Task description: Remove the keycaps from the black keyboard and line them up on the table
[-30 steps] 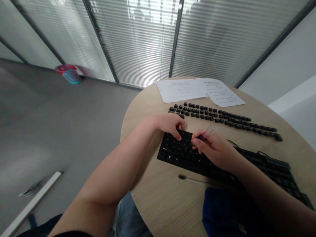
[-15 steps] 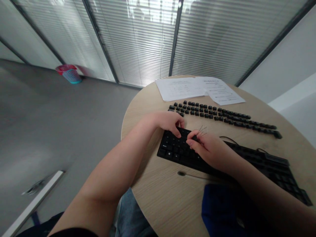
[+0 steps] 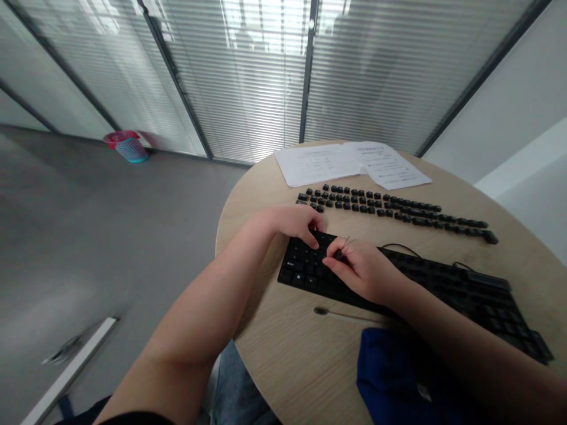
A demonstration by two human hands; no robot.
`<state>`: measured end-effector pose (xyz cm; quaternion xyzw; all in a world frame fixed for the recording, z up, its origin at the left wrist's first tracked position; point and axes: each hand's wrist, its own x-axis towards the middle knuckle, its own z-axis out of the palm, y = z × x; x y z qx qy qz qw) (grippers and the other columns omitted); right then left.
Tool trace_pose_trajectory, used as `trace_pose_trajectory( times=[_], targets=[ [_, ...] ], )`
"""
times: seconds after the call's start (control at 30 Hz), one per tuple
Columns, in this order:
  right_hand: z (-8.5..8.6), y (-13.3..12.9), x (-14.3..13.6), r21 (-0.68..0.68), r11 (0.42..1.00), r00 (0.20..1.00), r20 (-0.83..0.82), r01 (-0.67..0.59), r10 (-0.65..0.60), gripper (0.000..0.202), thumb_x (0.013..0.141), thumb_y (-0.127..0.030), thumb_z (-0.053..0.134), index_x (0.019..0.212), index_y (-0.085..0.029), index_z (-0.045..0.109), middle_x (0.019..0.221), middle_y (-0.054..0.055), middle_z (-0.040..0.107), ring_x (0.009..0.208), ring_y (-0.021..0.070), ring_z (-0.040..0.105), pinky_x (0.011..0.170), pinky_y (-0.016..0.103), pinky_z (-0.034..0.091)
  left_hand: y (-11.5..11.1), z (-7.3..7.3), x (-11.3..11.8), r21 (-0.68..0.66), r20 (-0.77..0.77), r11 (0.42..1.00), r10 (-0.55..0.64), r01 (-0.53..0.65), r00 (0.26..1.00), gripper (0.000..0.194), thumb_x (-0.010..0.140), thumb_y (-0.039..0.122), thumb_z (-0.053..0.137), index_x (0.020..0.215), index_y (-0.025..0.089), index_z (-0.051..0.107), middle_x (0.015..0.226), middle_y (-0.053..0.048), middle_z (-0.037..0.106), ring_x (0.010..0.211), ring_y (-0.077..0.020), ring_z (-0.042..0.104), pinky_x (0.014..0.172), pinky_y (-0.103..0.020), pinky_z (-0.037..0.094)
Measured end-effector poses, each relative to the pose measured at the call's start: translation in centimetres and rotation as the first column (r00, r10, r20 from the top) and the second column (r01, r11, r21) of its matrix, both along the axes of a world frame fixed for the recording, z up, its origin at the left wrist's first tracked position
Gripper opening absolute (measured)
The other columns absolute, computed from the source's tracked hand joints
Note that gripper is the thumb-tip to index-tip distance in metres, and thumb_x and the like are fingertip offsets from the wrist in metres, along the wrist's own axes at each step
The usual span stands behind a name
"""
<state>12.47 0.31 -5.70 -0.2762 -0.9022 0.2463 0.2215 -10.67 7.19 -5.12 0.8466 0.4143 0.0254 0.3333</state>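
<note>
A black keyboard lies on the round wooden table, with keys gone from part of its left side. My left hand grips its far left edge, thumb on top and fingers behind. Over the left part of the keyboard, my right hand is closed in a pinch around what looks like a wire keycap puller. Only thin wire ends of it show above the fingers; the hand hides its other end. Beyond the keyboard, removed black keycaps stand in several rows.
White printed sheets lie at the table's far side. A small brush with a thin handle rests in front of the keyboard. Nearer me is a blue cloth item. A red and blue basket stands on the floor by the blinds.
My right hand has turned, so the wires above its fingers look much shorter. My left hand keeps its hold on the keyboard. The whole view has shifted slightly.
</note>
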Motion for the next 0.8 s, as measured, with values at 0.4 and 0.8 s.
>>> trace_pose_trajectory(
  times=[0.4, 0.8],
  targets=[
    [-1.2, -0.2, 0.3, 0.037, 0.998, 0.988, -0.148, 0.055, -0.049, 0.015, 0.102, -0.029, 0.054, 0.09, -0.023, 0.061, 0.074, 0.003, 0.067, 0.064, 0.0191, 0.06, 0.068, 0.033, 0.048, 0.1, -0.2, -0.2, -0.005, 0.023, 1.0, -0.012, 0.012, 1.0, 0.029, 0.073, 0.032, 0.08, 0.098, 0.019, 0.075, 0.085, 0.001, 0.074, 0.079, -0.0176, 0.063, 0.069, -0.028, 0.044],
    [-1.7, 0.1, 1.2, 0.033, 0.929, 0.871, -0.359, 0.37, -0.334, 0.019, 0.104, -0.037, 0.052, 0.093, -0.025, 0.059, 0.071, 0.001, 0.064, 0.06, 0.0195, 0.06, 0.061, 0.034, 0.044, -0.1, -0.3, -0.1, -0.038, 0.018, 0.999, 0.007, -0.007, 1.0, 0.029, 0.073, 0.029, 0.08, 0.1, 0.019, 0.075, 0.089, -0.001, 0.077, 0.083, -0.0189, 0.066, 0.071, -0.028, 0.046]
  ],
)
